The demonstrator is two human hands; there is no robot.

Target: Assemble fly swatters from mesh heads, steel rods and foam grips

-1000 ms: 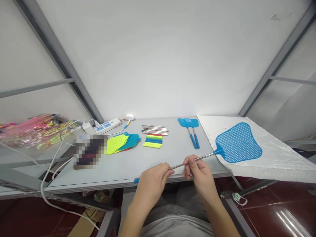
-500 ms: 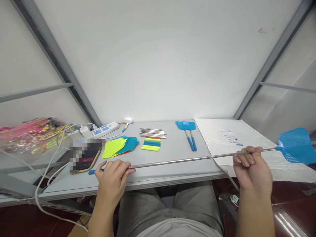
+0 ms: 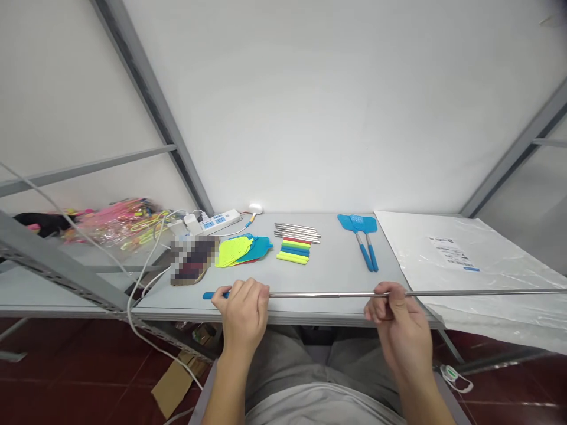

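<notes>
An extended telescopic fly swatter (image 3: 319,294) lies level across my view, above the table's front edge. My left hand (image 3: 244,307) is closed around its blue handle, whose end sticks out to the left. Farther along, my right hand (image 3: 396,307) is closed on the thin metal rod, fingers and thumb pinching it. The swatter's head is out of view past the right edge. Beyond my hands lie two collapsed blue fly swatters (image 3: 365,242), several metal rods (image 3: 296,232), several coloured handle sleeves (image 3: 295,251), and a pile of yellow and blue swatter heads (image 3: 241,251).
A phone-like device (image 3: 194,262), partly pixelated, lies at left by a power strip (image 3: 217,222) with white cables. Bagged colourful items (image 3: 124,221) sit farther left. A white plastic mailer (image 3: 425,248) covers the table's right side. Grey metal posts (image 3: 148,88) frame the shelf.
My right hand has slid along the rod toward my left hand. The swatter's blue head has left the view at right. The camera view has turned, shifting the table items rightward.
</notes>
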